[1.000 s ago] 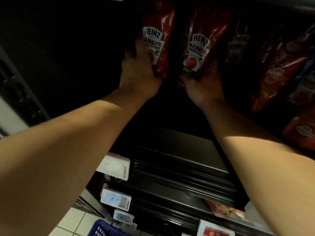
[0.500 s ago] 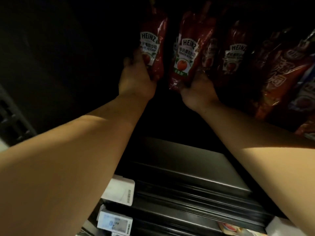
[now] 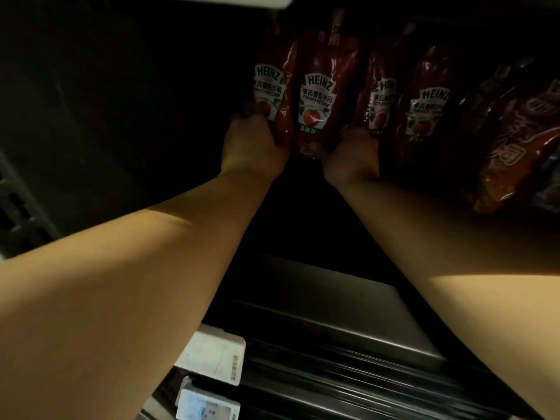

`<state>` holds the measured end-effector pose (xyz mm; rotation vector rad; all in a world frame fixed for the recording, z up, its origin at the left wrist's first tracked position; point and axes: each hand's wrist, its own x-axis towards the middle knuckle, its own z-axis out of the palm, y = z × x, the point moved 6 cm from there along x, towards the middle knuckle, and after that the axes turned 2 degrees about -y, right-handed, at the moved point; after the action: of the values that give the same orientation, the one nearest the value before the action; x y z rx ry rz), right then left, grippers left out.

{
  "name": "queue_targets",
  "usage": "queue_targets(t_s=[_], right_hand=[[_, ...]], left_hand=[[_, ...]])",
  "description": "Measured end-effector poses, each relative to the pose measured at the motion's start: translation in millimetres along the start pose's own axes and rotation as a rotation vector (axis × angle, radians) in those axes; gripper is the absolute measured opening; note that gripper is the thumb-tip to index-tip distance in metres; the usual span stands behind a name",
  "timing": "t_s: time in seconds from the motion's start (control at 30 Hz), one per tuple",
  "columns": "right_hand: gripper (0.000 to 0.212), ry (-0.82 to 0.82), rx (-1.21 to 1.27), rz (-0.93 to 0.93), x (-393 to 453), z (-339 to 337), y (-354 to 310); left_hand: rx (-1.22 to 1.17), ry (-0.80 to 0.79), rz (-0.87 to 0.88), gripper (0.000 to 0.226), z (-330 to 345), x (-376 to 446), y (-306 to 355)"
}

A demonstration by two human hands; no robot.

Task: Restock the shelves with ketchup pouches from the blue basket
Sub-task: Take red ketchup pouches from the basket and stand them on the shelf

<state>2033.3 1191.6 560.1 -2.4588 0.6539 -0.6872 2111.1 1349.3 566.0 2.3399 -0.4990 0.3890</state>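
Note:
Both my arms reach deep into a dark shelf. My left hand (image 3: 253, 145) grips the bottom of a red Heinz ketchup pouch (image 3: 269, 92), which stands upright. Right beside it my right hand (image 3: 353, 157) holds the lower edge of a second Heinz pouch (image 3: 318, 98), also upright and touching the first. Two more Heinz pouches (image 3: 424, 104) stand in a row to the right of my right hand. The blue basket is out of view.
Orange-red snack bags (image 3: 512, 147) lean at the far right of the same shelf. The shelf's left part is dark. Below are the black edges of lower shelves (image 3: 333, 353) with white price tags (image 3: 212, 354) at the lower left.
The two pouches in my hands have come together and now stand side by side, deeper on the shelf. The view has tilted up, so the basket and floor have dropped out of sight.

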Motion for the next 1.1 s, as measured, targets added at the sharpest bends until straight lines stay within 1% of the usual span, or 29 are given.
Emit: queue_targets(t_s=[0.07, 0.13, 0.2, 0.27, 0.37, 0.47, 0.57, 0.63, 0.67, 0.77, 0.87, 0.97, 1.1], right_hand=[[0.055, -0.026, 0.073, -0.022, 0, 2, 3], [0.057, -0.065, 0.123, -0.029, -2, 4, 6], [0.059, -0.088, 0.176, -0.024, -3, 5, 5], [0.061, -0.084, 0.197, -0.032, -2, 5, 2], [0.062, -0.08, 0.186, -0.033, -1, 6, 0], [0.063, -0.075, 0.17, -0.027, -2, 6, 1], [0.064, -0.069, 0.149, -0.03, -5, 4, 3], [0.066, -0.068, 0.206, 0.018, -5, 3, 7], [0.063, -0.06, 0.218, 0.041, -4, 1, 9], [0.046, 0.016, 0.178, 0.081, -7, -9, 15], [0.041, 0.088, 0.19, 0.149, -18, -20, 24], [0.035, 0.129, 0.155, 0.162, -34, -33, 31], [0.036, 0.173, 0.111, 0.261, -62, -52, 39]], left_hand=[[0.005, 0.032, 0.001, 0.051, -4, -4, 0], [0.052, 0.052, -0.024, 0.033, -7, -9, 1], [0.095, 0.045, -0.041, 0.022, -8, -9, 2], [0.14, 0.042, -0.044, 0.018, -7, -7, 3], [0.197, 0.036, -0.038, 0.016, -6, -3, 3], [0.167, 0.038, -0.027, 0.017, -6, -6, 2], [0.099, 0.079, -0.03, 0.03, -11, -12, 3], [0.036, 0.114, -0.026, 0.038, -17, -18, 2], [0.015, 0.12, -0.021, 0.042, -20, -20, 1], [-0.017, 0.104, 0.0, 0.054, -27, -26, -4], [-0.144, 0.088, -0.062, 0.049, -31, -36, -12], [-0.179, 0.087, -0.077, 0.039, -36, -50, -16], [-0.224, 0.066, -0.085, 0.028, -46, -70, -23]])
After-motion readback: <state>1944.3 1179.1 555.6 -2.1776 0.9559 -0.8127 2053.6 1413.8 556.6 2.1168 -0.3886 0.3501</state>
